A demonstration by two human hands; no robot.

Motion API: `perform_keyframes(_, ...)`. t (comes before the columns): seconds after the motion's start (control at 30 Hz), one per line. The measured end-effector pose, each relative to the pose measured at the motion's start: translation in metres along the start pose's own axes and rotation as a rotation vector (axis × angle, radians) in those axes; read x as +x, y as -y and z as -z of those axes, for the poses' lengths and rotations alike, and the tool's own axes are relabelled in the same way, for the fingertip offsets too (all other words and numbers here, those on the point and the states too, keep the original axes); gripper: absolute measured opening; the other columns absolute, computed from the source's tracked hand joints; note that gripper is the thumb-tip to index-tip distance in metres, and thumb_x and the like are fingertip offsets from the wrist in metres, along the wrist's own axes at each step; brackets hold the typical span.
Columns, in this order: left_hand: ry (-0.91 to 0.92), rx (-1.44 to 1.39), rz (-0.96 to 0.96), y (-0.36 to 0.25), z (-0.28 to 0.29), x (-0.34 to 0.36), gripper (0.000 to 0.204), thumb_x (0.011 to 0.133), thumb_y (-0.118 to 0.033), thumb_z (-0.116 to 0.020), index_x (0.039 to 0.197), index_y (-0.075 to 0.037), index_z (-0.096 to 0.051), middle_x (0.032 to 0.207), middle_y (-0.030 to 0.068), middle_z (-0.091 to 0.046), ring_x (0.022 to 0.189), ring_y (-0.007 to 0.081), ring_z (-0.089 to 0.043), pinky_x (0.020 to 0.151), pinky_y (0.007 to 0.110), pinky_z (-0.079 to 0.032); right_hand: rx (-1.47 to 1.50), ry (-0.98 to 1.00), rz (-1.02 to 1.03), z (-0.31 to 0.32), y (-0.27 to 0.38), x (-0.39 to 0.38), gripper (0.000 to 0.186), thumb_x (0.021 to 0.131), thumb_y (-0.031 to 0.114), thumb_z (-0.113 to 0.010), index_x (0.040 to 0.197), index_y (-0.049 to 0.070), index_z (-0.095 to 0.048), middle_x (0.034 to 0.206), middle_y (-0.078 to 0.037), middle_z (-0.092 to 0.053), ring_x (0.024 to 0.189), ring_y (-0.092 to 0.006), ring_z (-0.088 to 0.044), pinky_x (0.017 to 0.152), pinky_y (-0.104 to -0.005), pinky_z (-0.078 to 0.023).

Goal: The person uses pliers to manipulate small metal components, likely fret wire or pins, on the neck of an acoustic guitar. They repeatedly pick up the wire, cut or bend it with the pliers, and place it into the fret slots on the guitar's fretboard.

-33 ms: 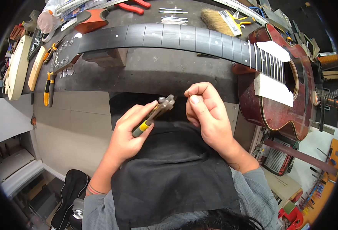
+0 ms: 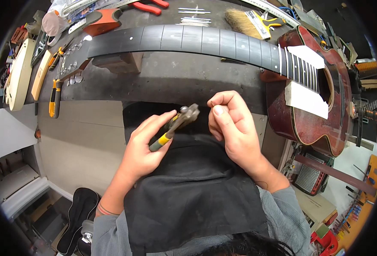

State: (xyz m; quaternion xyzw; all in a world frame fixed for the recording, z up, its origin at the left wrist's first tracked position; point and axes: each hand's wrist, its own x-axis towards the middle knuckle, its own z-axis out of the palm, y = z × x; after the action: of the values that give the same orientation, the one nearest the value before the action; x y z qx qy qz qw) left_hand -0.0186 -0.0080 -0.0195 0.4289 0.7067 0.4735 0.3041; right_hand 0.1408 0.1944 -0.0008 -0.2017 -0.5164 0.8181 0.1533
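Observation:
My left hand [image 2: 145, 143] is wrapped round a pair of pliers [image 2: 162, 140] with grey and yellow handles. Their metal head points up and to the right, close to my right hand but apart from it. With thumb and forefinger pinched together, my right hand [image 2: 234, 126] is closed; whatever the fingertips hold is too small to make out. Both hands are above my black apron [image 2: 192, 187], in front of the bench. Beyond them lies an acoustic guitar with a dark red body [image 2: 301, 123], its dark fretboard [image 2: 192, 38] running left. White sheets [image 2: 306, 101] cover parts of its top.
A wooden block [image 2: 120, 64] stands under the neck. Thin metal strips [image 2: 195, 21], a brush [image 2: 250, 23] and red-handled pliers [image 2: 152, 6] lie on the bench [image 2: 175, 72] behind it. Yellow-handled tools [image 2: 55, 100] rest at the left, beside the headstock.
The head of the pliers has moved slightly up and to the right, nearer my right hand. My right hand keeps its pinch.

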Motion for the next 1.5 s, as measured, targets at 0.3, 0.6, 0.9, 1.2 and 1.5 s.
perform_keyframes(0.3,0.017,0.180,0.004,-0.018,-0.006,0.008,0.074,0.087,0.010,-0.071,0.158,-0.003,-0.060,0.141,0.0177,-0.069,0.131,0.0364,-0.068,0.117,0.043,-0.050,-0.068,-0.101,0.056,-0.006,0.001,-0.007,0.015,0.121,0.010,-0.058,0.134,0.003,-0.057,0.090,0.005,-0.058,0.075,-0.0006,-0.046,0.063,-0.0202,-0.040)
perform_keyframes(0.6,0.034,0.210,0.048,-0.023,-0.006,0.005,0.078,0.086,0.009,-0.070,0.161,-0.005,-0.058,0.143,0.0178,-0.068,0.134,0.0373,-0.067,0.117,0.043,-0.050,-0.086,-0.064,0.085,-0.003,-0.001,-0.007,0.015,0.120,0.007,-0.059,0.134,0.001,-0.058,0.097,0.003,-0.064,0.080,-0.0004,-0.050,0.070,-0.0197,-0.042)
perform_keyframes(0.9,-0.002,0.264,0.048,-0.022,-0.010,-0.001,0.067,0.092,0.007,-0.074,0.157,-0.005,-0.062,0.134,0.0164,-0.073,0.124,0.0373,-0.071,0.112,0.044,-0.054,-0.142,-0.076,0.136,-0.003,-0.011,-0.008,0.013,0.118,0.004,-0.061,0.131,0.001,-0.061,0.107,0.001,-0.068,0.086,0.0001,-0.053,0.074,-0.0200,-0.045)
perform_keyframes(1.2,-0.044,0.119,0.060,-0.009,-0.025,-0.006,0.033,0.105,-0.008,-0.079,0.136,-0.002,-0.068,0.115,0.0142,-0.077,0.103,0.0311,-0.075,0.095,0.039,-0.057,-0.320,-0.082,0.197,-0.001,-0.016,-0.009,0.012,0.117,0.001,-0.061,0.129,0.001,-0.061,0.101,0.003,-0.066,0.083,-0.0001,-0.054,0.072,-0.0202,-0.045)
perform_keyframes(1.5,-0.036,0.108,0.124,-0.020,-0.010,-0.001,0.053,0.104,-0.010,-0.080,0.154,-0.005,-0.063,0.123,0.0132,-0.075,0.110,0.0261,-0.074,0.102,0.038,-0.056,-0.102,-0.081,0.129,-0.002,-0.016,-0.008,0.012,0.119,0.005,-0.060,0.131,0.002,-0.059,0.096,0.003,-0.059,0.079,-0.0014,-0.050,0.068,-0.0203,-0.043)
